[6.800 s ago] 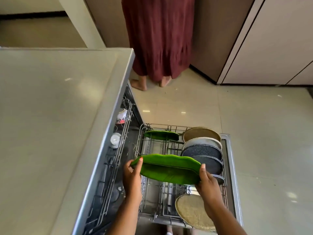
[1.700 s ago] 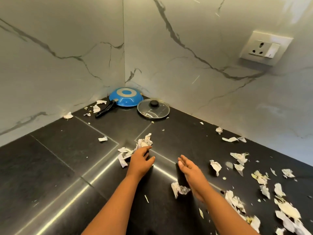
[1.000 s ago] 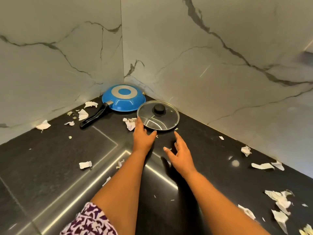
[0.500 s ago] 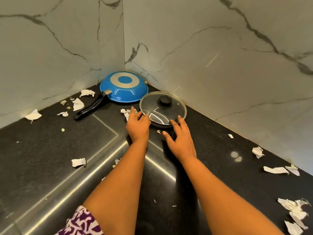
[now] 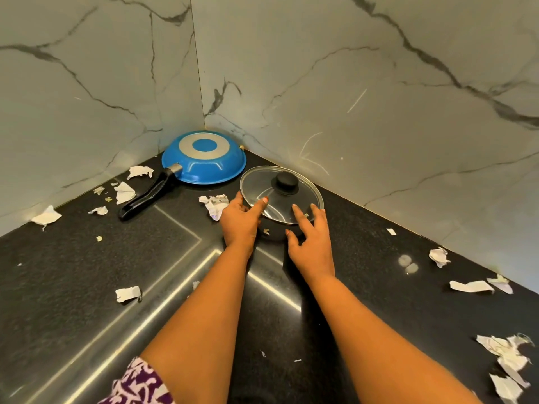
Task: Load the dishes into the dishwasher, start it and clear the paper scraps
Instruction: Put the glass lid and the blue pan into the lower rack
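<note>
No text, label, brand, number or sign can be read. Faint grey print is seen on the paper scraps (image 5: 214,204) at the middle of the frame, but it cannot be made out. No legible marking is carried by the blue pan (image 5: 204,158) or the glass lid (image 5: 281,193).

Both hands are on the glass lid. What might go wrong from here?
The lid is tilted, held only at its near rim by the left hand and right hand; it may slip and crack. The pan sits close behind; lifting might bump it. The scrap beside the left hand could get dragged along.
</note>
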